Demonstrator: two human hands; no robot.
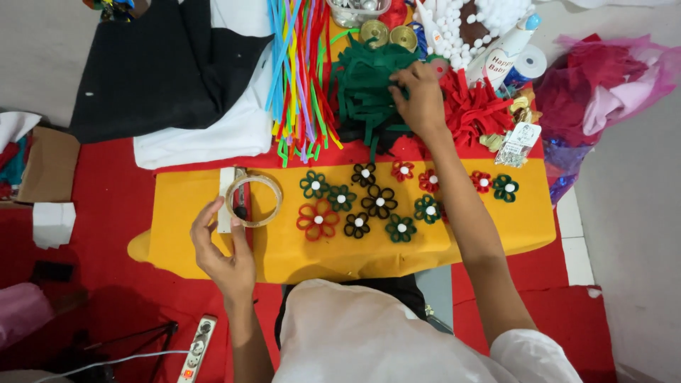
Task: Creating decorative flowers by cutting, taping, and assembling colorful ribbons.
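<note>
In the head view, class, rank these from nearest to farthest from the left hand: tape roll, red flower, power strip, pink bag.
From the left hand:
1. Tape roll, just above the fingers.
2. Red flower, to the right.
3. Power strip, below on the floor.
4. Pink bag, far upper right.

Black fabric (159,64) lies at eleven o'clock, beside it colored pipe cleaners (298,71). Pink wrapping (610,78) sits at two o'clock. Power strip (196,349) lies at seven o'clock.
</note>
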